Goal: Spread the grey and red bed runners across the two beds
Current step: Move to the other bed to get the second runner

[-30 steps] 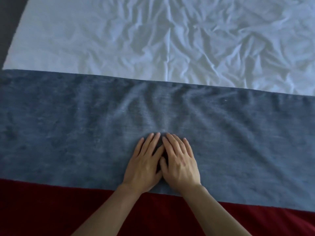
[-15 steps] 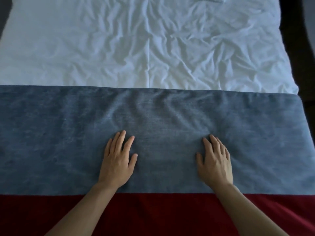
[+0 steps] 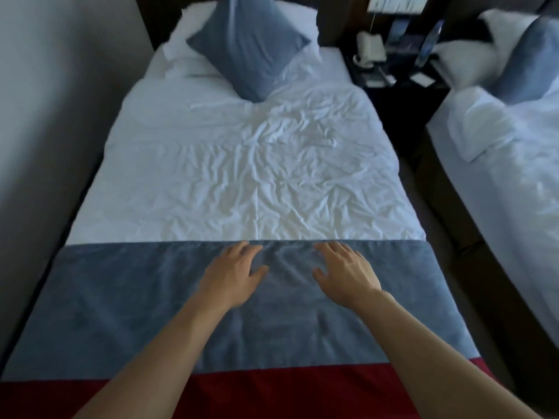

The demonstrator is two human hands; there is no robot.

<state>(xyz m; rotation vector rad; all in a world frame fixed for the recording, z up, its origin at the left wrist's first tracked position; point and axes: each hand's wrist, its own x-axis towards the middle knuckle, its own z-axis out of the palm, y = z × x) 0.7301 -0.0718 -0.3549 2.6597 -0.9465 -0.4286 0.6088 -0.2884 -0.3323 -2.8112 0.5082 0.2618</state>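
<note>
Now both hands — left hand [image 3: 234, 275], right hand [image 3: 344, 275] — lie spread, palms down, on the grey runner [image 3: 121, 313], red runner [image 3: 272, 394] nearer; best sweep outward evenly toward each bed edge.

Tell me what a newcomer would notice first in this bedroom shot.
First, the two bare hands, left hand and right hand, spread flat and apart on the grey runner across the foot of the near bed, fingertips near its far edge. A red runner lies next to it, closest to the camera. Beyond them come the creased white sheet and a blue-grey pillow standing at the head.
</note>
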